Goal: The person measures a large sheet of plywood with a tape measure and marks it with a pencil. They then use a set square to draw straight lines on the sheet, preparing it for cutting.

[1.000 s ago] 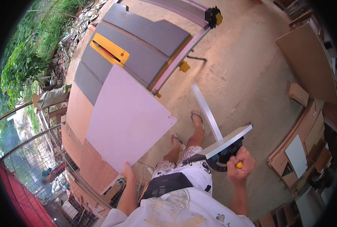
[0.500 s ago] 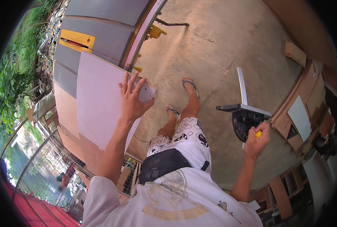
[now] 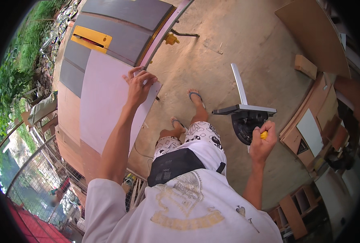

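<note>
In my right hand [image 3: 264,141] is a table saw mitre gauge [image 3: 244,121], gripped by its yellow knob [image 3: 264,135]. It hangs above the floor, its silver bar [image 3: 237,83] pointing away from me. My left hand [image 3: 138,85] is at the far right corner of a pale sheet [image 3: 107,101], fingers loosely bent and apart, near the table saw's front edge. That sheet lies over part of the grey table saw top [image 3: 119,18], just short of the yellow blade insert [image 3: 92,39]. My left thumb is mostly hidden.
Brown boards [image 3: 68,129] extend the saw surface at the left. A dark bent handle [image 3: 184,34] and a yellow knob [image 3: 171,39] jut from the saw's front. Wood panels [image 3: 309,129] lean at the right, near a wooden block [image 3: 305,67] on the concrete floor.
My left hand has drawn its spread fingers in and bent them near the sheet's corner. The mitre gauge, still in my right hand, appears a little farther left in view.
</note>
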Demonstrator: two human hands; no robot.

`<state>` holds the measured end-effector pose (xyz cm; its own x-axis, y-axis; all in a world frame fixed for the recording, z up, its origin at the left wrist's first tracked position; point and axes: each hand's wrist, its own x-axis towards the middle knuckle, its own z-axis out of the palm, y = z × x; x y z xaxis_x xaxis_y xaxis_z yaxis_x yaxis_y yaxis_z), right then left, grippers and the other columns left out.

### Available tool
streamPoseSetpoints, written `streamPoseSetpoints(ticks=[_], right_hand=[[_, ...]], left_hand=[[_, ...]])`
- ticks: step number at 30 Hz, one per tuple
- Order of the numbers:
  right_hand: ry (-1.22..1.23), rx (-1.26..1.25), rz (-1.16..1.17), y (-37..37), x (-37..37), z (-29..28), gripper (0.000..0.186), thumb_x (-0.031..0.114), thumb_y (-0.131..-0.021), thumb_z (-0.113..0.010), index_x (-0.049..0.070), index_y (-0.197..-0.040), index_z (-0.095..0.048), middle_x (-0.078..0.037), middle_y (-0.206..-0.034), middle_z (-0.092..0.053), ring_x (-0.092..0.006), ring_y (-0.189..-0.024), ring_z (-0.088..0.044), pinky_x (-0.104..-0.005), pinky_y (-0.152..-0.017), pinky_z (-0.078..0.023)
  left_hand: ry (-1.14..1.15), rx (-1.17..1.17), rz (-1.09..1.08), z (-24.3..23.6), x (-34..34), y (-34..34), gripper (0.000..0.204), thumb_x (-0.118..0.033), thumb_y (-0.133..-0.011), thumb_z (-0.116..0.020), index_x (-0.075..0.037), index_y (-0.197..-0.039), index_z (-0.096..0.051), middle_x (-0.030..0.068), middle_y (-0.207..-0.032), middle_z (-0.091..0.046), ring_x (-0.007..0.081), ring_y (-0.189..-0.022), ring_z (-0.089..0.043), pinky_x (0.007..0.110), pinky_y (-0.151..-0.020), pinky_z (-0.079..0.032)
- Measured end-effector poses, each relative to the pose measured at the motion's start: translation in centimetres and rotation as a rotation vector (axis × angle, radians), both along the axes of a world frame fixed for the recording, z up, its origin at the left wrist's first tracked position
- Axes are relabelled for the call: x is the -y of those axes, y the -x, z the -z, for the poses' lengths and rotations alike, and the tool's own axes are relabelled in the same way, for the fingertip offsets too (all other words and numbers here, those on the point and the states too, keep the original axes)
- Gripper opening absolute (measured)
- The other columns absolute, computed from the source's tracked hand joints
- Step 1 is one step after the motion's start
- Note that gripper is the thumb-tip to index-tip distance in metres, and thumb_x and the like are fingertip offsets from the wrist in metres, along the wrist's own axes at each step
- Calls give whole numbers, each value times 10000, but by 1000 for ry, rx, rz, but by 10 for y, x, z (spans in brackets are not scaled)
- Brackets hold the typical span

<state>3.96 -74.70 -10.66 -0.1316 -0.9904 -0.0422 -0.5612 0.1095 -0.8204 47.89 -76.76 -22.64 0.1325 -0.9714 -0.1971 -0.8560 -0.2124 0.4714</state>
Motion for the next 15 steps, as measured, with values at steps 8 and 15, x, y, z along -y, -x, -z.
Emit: streamPoseSetpoints(ticks=[8, 15], right_hand=[[113, -28, -160, -7, 7, -33, 229, -64, -812, -630, 41, -826, -428, -64, -766, -421, -176, -670, -420, -316, -618, -392], [184, -2, -345, -36, 9, -57, 205, -52, -805, -656, 43, -816, -475, -65, -731, -435, -174, -626, -431, -318, -589, -392]], left_hand=[[313, -220, -427, 20, 1, 1, 98, -193, -987, -723, -129, -1001, -796, 4, -1089, -745, 314, -1284, -571, 750, -1212, -116], [391, -82, -139, 13, -38, 29, 114, -88, -893, -757, -109, -1000, -790, 66, -1225, -676, 317, -1259, -586, 737, -1149, -348]])
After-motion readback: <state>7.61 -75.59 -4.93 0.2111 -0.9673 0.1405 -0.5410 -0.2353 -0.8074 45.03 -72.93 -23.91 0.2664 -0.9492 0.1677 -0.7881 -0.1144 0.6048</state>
